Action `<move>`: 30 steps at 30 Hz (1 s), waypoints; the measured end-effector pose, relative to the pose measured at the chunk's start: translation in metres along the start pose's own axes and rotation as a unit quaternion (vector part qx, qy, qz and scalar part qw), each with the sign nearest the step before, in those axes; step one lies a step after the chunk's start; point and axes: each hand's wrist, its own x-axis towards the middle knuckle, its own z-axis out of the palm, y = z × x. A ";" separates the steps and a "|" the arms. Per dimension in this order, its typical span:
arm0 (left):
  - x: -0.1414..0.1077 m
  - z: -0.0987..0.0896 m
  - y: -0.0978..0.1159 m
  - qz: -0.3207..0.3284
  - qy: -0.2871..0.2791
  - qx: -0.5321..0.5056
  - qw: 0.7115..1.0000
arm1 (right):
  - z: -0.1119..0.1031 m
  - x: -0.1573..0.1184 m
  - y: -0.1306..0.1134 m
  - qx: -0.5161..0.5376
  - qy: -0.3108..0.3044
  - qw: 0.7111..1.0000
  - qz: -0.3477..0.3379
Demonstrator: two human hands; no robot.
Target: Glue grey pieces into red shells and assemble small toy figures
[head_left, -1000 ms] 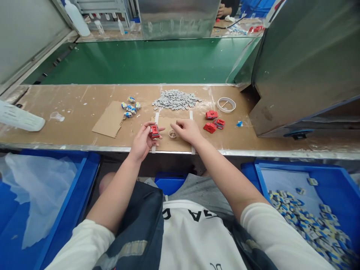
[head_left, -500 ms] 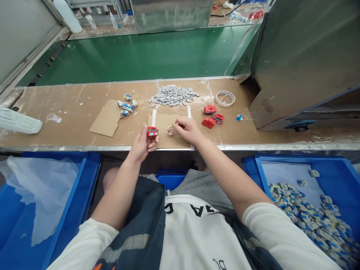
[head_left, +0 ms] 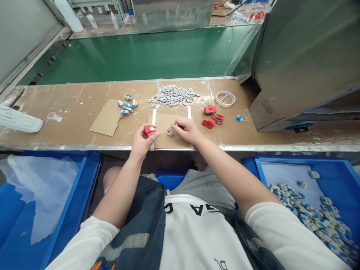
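Observation:
My left hand [head_left: 141,141] holds a small red toy part [head_left: 150,130] between thumb and fingers, near the table's front edge. Just to its right, my right hand [head_left: 185,130] is closed in a pinch over a small round cup [head_left: 170,131]; what the fingertips hold is too small to name. The cup sits on a cardboard sheet [head_left: 161,119] taped down with white strips. Behind it lies a pile of small grey pieces [head_left: 174,95]. Several red parts [head_left: 208,122] rest to the right, and several blue, white and yellow pieces [head_left: 125,106] to the left.
A white tape roll [head_left: 225,98] lies at the back right. At the left are a loose cardboard piece [head_left: 105,119] and a white bottle [head_left: 21,119]. Blue bins [head_left: 332,161] flank my lap. A green surface [head_left: 152,54] lies beyond the table.
My left hand has turned the red part, so its top now shows instead of its windowed side. My right hand has barely moved and stays at the cup.

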 end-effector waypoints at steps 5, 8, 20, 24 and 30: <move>-0.008 0.000 0.003 0.035 -0.046 0.121 0.991 | 0.000 -0.001 0.000 -0.003 0.002 1.000 0.002; -0.010 -0.002 -0.002 -0.007 -0.082 0.127 0.988 | 0.000 -0.001 -0.001 -0.008 -0.001 1.000 0.009; -0.010 -0.005 -0.010 0.067 -0.002 0.153 0.986 | -0.001 0.000 -0.002 -0.008 0.033 0.999 0.010; -0.010 -0.008 -0.009 0.098 0.009 0.168 0.981 | -0.002 0.000 -0.001 -0.005 0.022 1.000 0.012; -0.012 -0.009 -0.009 0.025 -0.029 0.011 0.999 | -0.002 0.000 -0.001 -0.005 0.020 1.000 0.015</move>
